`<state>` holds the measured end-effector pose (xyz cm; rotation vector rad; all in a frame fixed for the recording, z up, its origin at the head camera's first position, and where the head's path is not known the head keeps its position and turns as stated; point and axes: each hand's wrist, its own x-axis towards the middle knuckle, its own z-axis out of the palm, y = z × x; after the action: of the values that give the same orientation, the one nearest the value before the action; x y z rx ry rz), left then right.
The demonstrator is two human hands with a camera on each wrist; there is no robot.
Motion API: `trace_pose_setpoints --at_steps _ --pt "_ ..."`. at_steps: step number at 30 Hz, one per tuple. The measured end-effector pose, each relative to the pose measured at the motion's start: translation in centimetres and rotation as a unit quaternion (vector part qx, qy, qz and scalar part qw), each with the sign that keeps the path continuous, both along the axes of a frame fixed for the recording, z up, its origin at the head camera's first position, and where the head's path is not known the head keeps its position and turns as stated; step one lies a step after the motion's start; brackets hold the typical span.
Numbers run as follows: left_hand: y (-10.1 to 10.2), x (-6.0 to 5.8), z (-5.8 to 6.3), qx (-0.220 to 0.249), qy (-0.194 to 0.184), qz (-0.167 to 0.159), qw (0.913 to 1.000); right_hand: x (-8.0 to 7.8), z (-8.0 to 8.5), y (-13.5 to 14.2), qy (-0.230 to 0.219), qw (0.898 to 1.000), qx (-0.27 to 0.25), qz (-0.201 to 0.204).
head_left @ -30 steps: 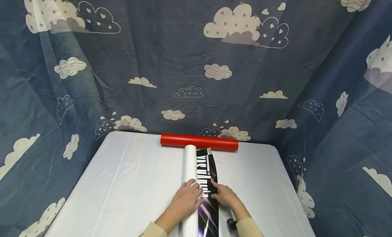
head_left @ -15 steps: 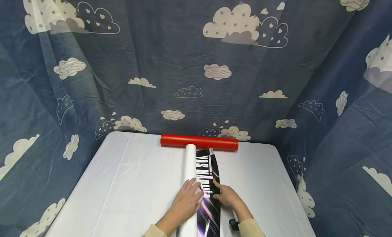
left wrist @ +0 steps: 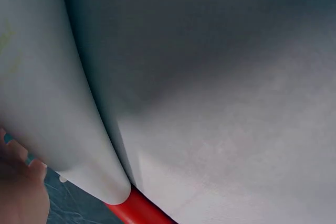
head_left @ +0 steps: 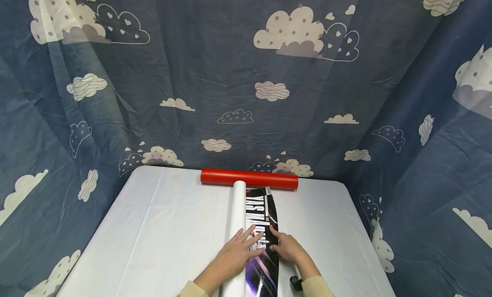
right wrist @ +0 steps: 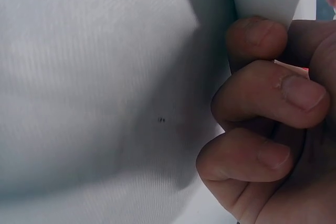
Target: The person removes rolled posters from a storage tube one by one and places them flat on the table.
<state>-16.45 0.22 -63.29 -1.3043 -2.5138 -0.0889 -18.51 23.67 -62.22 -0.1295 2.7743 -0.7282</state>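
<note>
A poster (head_left: 261,267) lies partly rolled on the white table, its dark glossy face with white lettering and purple streaks showing as a strip. Its white roll (head_left: 239,203) runs lengthwise along the strip's left side. My left hand (head_left: 235,255) lies across the roll with fingers spread, the tips over the printed face. At the strip's right edge, my right hand (head_left: 290,249) pinches the poster between thumb and fingers. The right wrist view shows the curled fingers (right wrist: 262,90) under the sheet's white back. In the left wrist view the roll (left wrist: 58,87) slants down to its far end.
A red tube (head_left: 249,179) lies crosswise at the far edge of the white table (head_left: 173,228), just beyond the roll's end. Dark blue cloth with cloud prints (head_left: 215,75) hangs behind and at both sides. A small black object (head_left: 296,283) sits by the right wrist.
The printed strip has widened slightly as my right hand moved a little right with the edge. My left fingers have spread and shifted rightward from the roll over the printed face.
</note>
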Motion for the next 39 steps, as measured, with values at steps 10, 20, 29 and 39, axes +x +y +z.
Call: trace_pose_setpoints --at_steps 10,20,29,39 --pt "-0.9 -0.1 0.2 0.007 0.0 0.029 0.9995 -0.1 0.2 0.7 -0.006 1.0 0.003 -0.014" --pt "-0.9 0.3 0.6 0.043 -0.029 0.091 0.9945 -0.2 0.1 1.3 -0.008 0.999 0.011 -0.029" --pt "-1.1 0.2 0.7 0.019 -0.002 0.127 0.9917 0.2 0.1 1.7 -0.005 1.0 0.008 -0.025" --pt "-1.4 -0.4 0.1 0.028 0.024 0.091 0.9951 0.2 0.1 2.2 -0.013 0.999 0.012 -0.03"
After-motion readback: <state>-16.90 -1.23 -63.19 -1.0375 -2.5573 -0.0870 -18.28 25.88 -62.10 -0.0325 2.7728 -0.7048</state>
